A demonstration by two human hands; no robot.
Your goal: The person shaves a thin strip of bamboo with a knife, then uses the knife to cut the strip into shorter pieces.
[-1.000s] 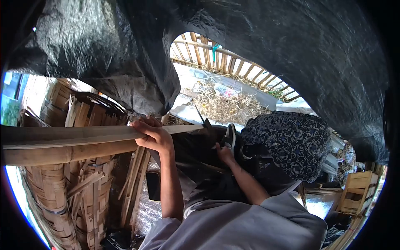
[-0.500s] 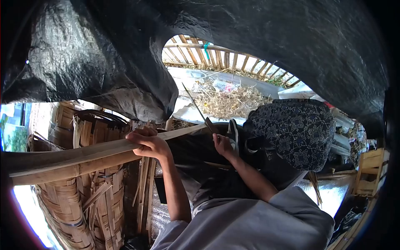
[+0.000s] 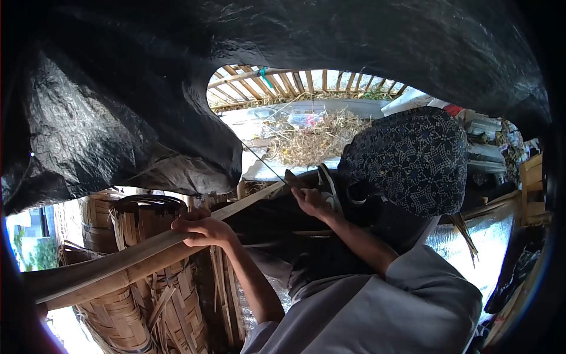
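My left hand (image 3: 203, 228) is closed around a long split bamboo strip (image 3: 135, 251), which runs from the lower left toward my lap and narrows at its far end. Closed on a knife is my right hand (image 3: 312, 202), over my dark-clothed legs. The knife's long thin blade (image 3: 259, 158) slants up and to the left, seen nearly edge-on, and its lower part lies right by the strip's narrow end. Much of the handle is hidden in my fingers.
Woven bamboo baskets (image 3: 115, 315) stand at the lower left. Black plastic sheeting (image 3: 354, 41) hangs overhead. A dark patterned cloth (image 3: 407, 159) bulges beside my right arm. Dry shavings (image 3: 318, 141) lie beyond my feet, before a bamboo fence (image 3: 295, 82).
The head view has shifted and tilted, so the baskets and strip sit lower. The knife blade leans further left and looks thinner. Both hands keep their holds.
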